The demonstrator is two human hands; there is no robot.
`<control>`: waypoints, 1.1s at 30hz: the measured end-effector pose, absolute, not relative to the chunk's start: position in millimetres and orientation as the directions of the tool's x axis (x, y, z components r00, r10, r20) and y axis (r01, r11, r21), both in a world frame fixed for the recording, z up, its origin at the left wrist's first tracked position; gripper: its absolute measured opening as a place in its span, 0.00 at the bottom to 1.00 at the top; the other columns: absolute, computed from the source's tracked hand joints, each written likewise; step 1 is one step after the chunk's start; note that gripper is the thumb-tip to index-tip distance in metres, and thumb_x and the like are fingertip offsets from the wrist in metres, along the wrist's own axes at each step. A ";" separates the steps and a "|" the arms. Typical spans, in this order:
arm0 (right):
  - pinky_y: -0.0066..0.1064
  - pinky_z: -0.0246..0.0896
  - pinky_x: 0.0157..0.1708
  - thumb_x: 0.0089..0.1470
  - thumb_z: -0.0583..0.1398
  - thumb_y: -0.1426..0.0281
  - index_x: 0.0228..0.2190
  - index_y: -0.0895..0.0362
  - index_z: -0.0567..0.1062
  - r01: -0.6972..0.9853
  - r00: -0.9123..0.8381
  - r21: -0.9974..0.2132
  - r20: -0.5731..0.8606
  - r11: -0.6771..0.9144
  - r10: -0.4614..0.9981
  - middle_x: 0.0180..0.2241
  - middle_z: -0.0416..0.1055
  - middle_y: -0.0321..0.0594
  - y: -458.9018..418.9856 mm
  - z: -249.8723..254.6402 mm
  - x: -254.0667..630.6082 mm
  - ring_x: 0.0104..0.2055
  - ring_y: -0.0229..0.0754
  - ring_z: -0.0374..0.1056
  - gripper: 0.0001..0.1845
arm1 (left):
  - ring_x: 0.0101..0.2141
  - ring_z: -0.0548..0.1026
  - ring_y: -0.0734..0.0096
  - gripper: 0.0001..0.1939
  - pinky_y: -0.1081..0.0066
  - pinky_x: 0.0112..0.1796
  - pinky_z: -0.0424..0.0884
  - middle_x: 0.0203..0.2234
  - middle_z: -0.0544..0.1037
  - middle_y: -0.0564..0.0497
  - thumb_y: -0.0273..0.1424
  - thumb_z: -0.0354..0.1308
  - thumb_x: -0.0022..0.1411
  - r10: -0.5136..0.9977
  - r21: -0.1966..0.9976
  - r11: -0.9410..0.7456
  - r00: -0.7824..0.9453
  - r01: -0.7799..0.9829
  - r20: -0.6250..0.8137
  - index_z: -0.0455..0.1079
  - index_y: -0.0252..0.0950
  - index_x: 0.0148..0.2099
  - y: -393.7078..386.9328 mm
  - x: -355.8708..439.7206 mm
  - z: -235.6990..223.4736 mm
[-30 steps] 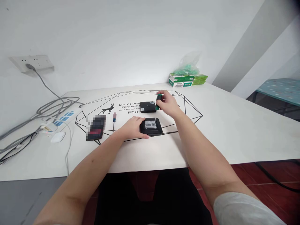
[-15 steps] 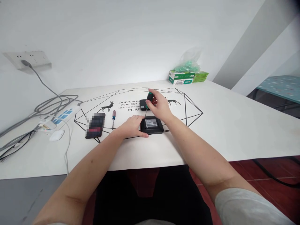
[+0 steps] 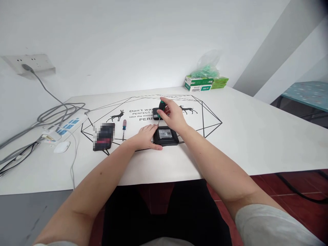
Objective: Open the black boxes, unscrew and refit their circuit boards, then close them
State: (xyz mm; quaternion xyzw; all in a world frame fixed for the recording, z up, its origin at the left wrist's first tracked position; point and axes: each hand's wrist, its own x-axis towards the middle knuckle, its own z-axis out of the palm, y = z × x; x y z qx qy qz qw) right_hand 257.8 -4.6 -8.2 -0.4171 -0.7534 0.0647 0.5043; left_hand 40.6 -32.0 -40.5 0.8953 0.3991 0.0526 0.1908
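Note:
A flat black rectangular device (image 3: 172,140) with a white label on its recessed top face lies on the table before me. My left hand (image 3: 148,137) grips its left edge, thumb at the near side and fingers at the far side. In my right hand (image 3: 173,115) is a screwdriver (image 3: 161,106) with a black and green handle. It leans, shaft down, at the device's far left corner; the left fingertips are close to the tip, and I cannot make out a screw. Behind it lies another black piece (image 3: 155,114), partly covered by my right hand.
A second screwdriver (image 3: 124,125) and a pixelated dark object (image 3: 104,137) lie left. Farther left are a power strip (image 3: 69,126), coiled grey cables (image 3: 61,107) and a small white case (image 3: 62,147). Green-and-white boxes (image 3: 198,83) with a plastic bag (image 3: 207,66) stand against the wall.
The screwdriver and my right hand have shifted slightly left, and the handle stands a little more upright. My left hand keeps its place on the device.

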 end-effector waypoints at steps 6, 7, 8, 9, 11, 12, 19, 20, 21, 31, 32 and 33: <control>0.49 0.78 0.46 0.66 0.63 0.58 0.64 0.47 0.72 0.501 -0.206 -0.482 0.741 0.719 0.639 0.48 0.75 0.46 -7.9 -10.0 252.3 0.43 0.50 0.71 0.27 | 0.77 0.54 0.31 0.67 0.41 0.74 0.50 0.78 0.57 0.28 0.69 0.64 0.55 0.720 0.389 -0.629 0.693 0.673 -0.036 0.49 0.32 0.81 -32.6 40.4 -36.2; 0.47 0.78 0.45 0.66 0.64 0.57 0.63 0.46 0.73 0.479 -0.199 -0.493 0.745 0.726 0.637 0.49 0.74 0.46 -9.2 -9.8 250.5 0.45 0.51 0.71 0.27 | 0.76 0.55 0.31 0.66 0.41 0.73 0.52 0.76 0.59 0.28 0.69 0.64 0.55 0.718 0.393 -0.633 0.696 0.667 -0.027 0.50 0.33 0.81 -32.7 40.5 -35.8; 0.46 0.78 0.43 0.65 0.65 0.56 0.61 0.46 0.74 0.456 -0.180 -0.511 0.748 0.728 0.638 0.50 0.73 0.46 -10.4 -9.6 248.6 0.47 0.51 0.71 0.25 | 0.76 0.56 0.31 0.65 0.41 0.73 0.53 0.76 0.61 0.28 0.68 0.65 0.55 0.717 0.397 -0.635 0.697 0.663 -0.018 0.51 0.33 0.80 -32.7 40.5 -35.8; 0.45 0.78 0.42 0.64 0.66 0.56 0.58 0.46 0.76 0.436 -0.153 -0.533 0.750 0.725 0.643 0.50 0.73 0.46 -11.6 -9.3 246.7 0.48 0.51 0.71 0.24 | 0.75 0.57 0.30 0.65 0.40 0.72 0.53 0.75 0.62 0.28 0.68 0.65 0.55 0.717 0.403 -0.635 0.697 0.659 -0.011 0.52 0.33 0.80 -32.6 40.5 -36.2; 0.44 0.77 0.42 0.63 0.66 0.57 0.54 0.47 0.77 0.405 -0.095 -0.574 0.747 0.711 0.657 0.50 0.73 0.45 -13.3 -8.5 243.7 0.50 0.52 0.71 0.20 | 0.75 0.56 0.27 0.64 0.39 0.72 0.53 0.75 0.62 0.29 0.68 0.65 0.54 0.719 0.414 -0.634 0.695 0.654 0.003 0.52 0.34 0.80 -32.2 40.4 -37.8; 0.44 0.77 0.43 0.63 0.66 0.57 0.53 0.48 0.77 0.395 -0.073 -0.590 0.744 0.704 0.664 0.49 0.73 0.45 -13.8 -8.2 242.7 0.50 0.51 0.71 0.19 | 0.75 0.56 0.26 0.64 0.39 0.72 0.53 0.75 0.62 0.29 0.68 0.65 0.54 0.720 0.418 -0.633 0.694 0.652 0.007 0.52 0.34 0.80 -32.0 40.3 -38.9; 0.48 0.79 0.53 0.70 0.55 0.60 0.63 0.48 0.71 0.203 -0.111 -0.703 0.675 0.681 0.730 0.58 0.76 0.48 -13.4 -10.4 241.6 0.51 0.49 0.77 0.23 | 0.77 0.51 0.27 0.69 0.40 0.74 0.47 0.79 0.53 0.29 0.70 0.64 0.54 0.730 0.409 -0.617 0.683 0.673 -0.023 0.46 0.33 0.82 -32.3 40.4 -41.0; 0.49 0.78 0.55 0.71 0.53 0.59 0.64 0.48 0.70 0.186 -0.131 -0.710 0.667 0.679 0.733 0.59 0.76 0.48 -13.4 -11.0 241.5 0.53 0.49 0.77 0.24 | 0.77 0.50 0.27 0.69 0.40 0.74 0.47 0.80 0.53 0.30 0.70 0.64 0.54 0.732 0.411 -0.614 0.681 0.674 -0.023 0.46 0.34 0.82 -32.6 40.5 -40.2; 0.50 0.77 0.57 0.72 0.52 0.59 0.64 0.48 0.70 0.181 -0.140 -0.708 0.669 0.683 0.730 0.60 0.75 0.48 -13.4 -11.5 241.4 0.55 0.50 0.77 0.24 | 0.77 0.51 0.27 0.68 0.40 0.74 0.47 0.79 0.54 0.30 0.70 0.63 0.55 0.732 0.412 -0.614 0.681 0.673 -0.022 0.46 0.35 0.83 -32.9 40.7 -39.4; 0.47 0.79 0.50 0.68 0.59 0.54 0.60 0.47 0.76 0.351 -0.077 -0.644 0.704 0.680 0.706 0.53 0.75 0.47 -11.7 -12.9 241.6 0.53 0.52 0.72 0.23 | 0.77 0.51 0.29 0.68 0.41 0.74 0.49 0.78 0.56 0.29 0.69 0.64 0.56 0.726 0.398 -0.617 0.686 0.678 -0.044 0.47 0.32 0.82 -34.2 42.4 -35.9; 0.48 0.79 0.51 0.70 0.57 0.55 0.62 0.47 0.74 0.316 -0.095 -0.660 0.693 0.682 0.715 0.54 0.75 0.47 -11.8 -13.3 241.5 0.53 0.51 0.73 0.23 | 0.78 0.50 0.29 0.69 0.41 0.74 0.48 0.79 0.54 0.29 0.69 0.63 0.55 0.730 0.397 -0.612 0.682 0.684 -0.049 0.46 0.32 0.82 -34.4 42.5 -35.9; 0.49 0.79 0.53 0.72 0.54 0.56 0.64 0.47 0.73 0.280 -0.109 -0.675 0.684 0.682 0.722 0.55 0.76 0.47 -11.7 -13.7 241.5 0.52 0.51 0.75 0.24 | 0.78 0.49 0.30 0.69 0.42 0.75 0.47 0.79 0.53 0.29 0.69 0.63 0.55 0.733 0.395 -0.608 0.678 0.688 -0.054 0.45 0.31 0.83 -34.8 42.5 -35.9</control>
